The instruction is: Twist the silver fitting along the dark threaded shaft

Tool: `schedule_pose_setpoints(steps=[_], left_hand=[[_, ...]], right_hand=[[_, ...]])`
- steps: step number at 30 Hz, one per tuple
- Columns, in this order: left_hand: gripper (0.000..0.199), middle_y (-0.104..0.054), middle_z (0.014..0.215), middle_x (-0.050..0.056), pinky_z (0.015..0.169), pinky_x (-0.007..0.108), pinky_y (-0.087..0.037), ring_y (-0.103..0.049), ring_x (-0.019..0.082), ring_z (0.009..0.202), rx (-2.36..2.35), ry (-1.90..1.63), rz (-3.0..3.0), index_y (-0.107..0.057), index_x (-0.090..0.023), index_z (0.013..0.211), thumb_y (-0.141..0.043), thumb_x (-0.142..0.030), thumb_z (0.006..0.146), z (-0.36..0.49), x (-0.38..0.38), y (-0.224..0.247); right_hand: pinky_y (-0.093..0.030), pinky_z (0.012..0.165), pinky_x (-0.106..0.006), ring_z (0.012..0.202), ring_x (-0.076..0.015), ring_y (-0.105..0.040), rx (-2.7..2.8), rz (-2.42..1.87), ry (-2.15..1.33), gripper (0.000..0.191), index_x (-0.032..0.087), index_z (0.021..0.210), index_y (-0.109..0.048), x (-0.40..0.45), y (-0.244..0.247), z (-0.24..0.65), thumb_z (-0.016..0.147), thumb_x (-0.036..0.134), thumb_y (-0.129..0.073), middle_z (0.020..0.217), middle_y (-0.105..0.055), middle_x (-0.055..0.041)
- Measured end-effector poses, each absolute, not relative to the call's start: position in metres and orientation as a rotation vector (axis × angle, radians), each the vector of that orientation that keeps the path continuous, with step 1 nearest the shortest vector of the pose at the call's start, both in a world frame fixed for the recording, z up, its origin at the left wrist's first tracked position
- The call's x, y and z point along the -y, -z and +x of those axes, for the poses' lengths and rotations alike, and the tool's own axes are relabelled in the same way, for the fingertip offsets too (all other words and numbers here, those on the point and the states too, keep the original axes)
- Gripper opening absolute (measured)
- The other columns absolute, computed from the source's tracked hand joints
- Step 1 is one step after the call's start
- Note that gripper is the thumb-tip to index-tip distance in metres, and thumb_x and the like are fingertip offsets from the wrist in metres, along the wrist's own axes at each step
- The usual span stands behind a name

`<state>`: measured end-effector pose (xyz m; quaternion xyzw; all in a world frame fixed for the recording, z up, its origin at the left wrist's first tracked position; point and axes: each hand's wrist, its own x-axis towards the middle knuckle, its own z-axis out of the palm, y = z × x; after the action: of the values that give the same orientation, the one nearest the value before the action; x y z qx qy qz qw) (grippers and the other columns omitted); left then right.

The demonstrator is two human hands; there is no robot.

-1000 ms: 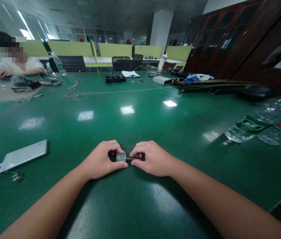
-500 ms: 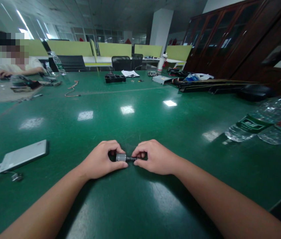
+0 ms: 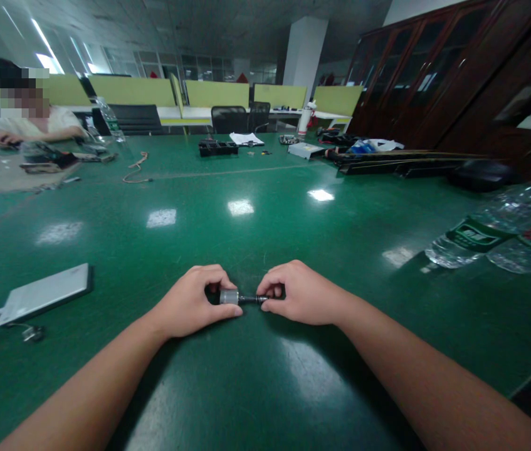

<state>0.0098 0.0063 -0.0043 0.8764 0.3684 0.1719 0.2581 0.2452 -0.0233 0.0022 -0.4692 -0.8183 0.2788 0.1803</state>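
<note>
Near the middle of the green table [image 3: 190, 376], my left hand [image 3: 194, 300] pinches a small silver-grey cylinder [image 3: 229, 297] between thumb and fingers. A thin dark shaft [image 3: 248, 299] extends from the cylinder's right side, lying level. The fingertips of my right hand [image 3: 298, 294] are closed on the shaft's far right end, where a dark ringed part [image 3: 262, 299] shows between them. Part of this end is hidden by the fingers.
A white slab-shaped device [image 3: 46, 293] with a cable lies at the left. Clear water bottles [image 3: 474, 238] lie at the right. A black tray [image 3: 218, 148] and a metal box [image 3: 305, 150] are at the back. A person [image 3: 34, 125] sits at the far left.
My right hand has moved slightly right, away from the cylinder, and more of the dark shaft shows between the hands. My left hand has barely moved.
</note>
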Motion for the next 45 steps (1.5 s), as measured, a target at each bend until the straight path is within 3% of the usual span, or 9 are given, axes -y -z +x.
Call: schedule_pose_setpoints(steps=[18,39,45], left_hand=[[0.025,-0.065,0.080,0.001,0.068,0.027,-0.041,-0.058,0.016,0.073,-0.991,-0.478,2.380,-0.069,-0.018,0.083,-0.077,-0.041,0.074,0.008,-0.006,0.004],[0.030,-0.064,0.079,0.001,0.064,0.026,-0.041,-0.056,0.015,0.070,-1.016,-0.503,2.372,-0.071,-0.018,0.087,-0.081,-0.041,0.069,0.010,-0.006,0.005],[0.020,-0.066,0.079,0.001,0.067,0.026,-0.043,-0.058,0.015,0.071,-0.988,-0.488,2.276,-0.072,-0.019,0.091,-0.071,-0.035,0.080,0.009,-0.005,0.001]], right_hand=[[-0.044,0.062,-0.025,0.068,-0.0142,-0.062,2.334,-1.538,-0.719,0.014,0.019,0.082,-0.077,0.018,-0.010,0.266,0.069,0.015,-0.073,0.077,-0.071,-0.0022],[-0.046,0.067,-0.023,0.071,-0.0122,-0.063,2.163,-1.297,-0.806,0.017,0.019,0.094,-0.075,0.025,0.008,0.228,0.077,0.017,-0.072,0.080,-0.072,-0.0014],[-0.045,0.068,-0.023,0.073,-0.0124,-0.063,2.193,-1.233,-0.749,0.014,0.018,0.093,-0.075,0.024,0.011,0.226,0.080,0.019,-0.070,0.082,-0.072,-0.0022]])
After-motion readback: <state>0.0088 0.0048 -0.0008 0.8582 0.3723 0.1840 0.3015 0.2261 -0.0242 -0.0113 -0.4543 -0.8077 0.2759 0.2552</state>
